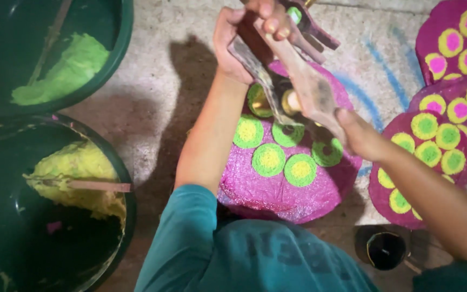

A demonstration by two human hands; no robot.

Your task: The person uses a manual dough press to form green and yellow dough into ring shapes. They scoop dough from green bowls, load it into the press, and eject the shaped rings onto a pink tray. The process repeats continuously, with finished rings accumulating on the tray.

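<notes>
Wooden press tool gripped at both ends, long axis slanting from upper left by the left hand down to lower right by the right hand. Left hand wrapped tight around the upper handles, right hand clamped on the lower end. Brass nozzles just under the left hand, pointing down at the magenta disc on the floor. Below and between both hands, green rings with yellow centres on that disc. Beyond the right hand, more finished magenta discs, overlapping. Well off past the left forearm, two dark green tubs: one with green paste, one with yellow paste and a stick. Small dark cup near the right forearm. Tool's top end cut off by the frame edge; nozzle tips hard to make out.
</notes>
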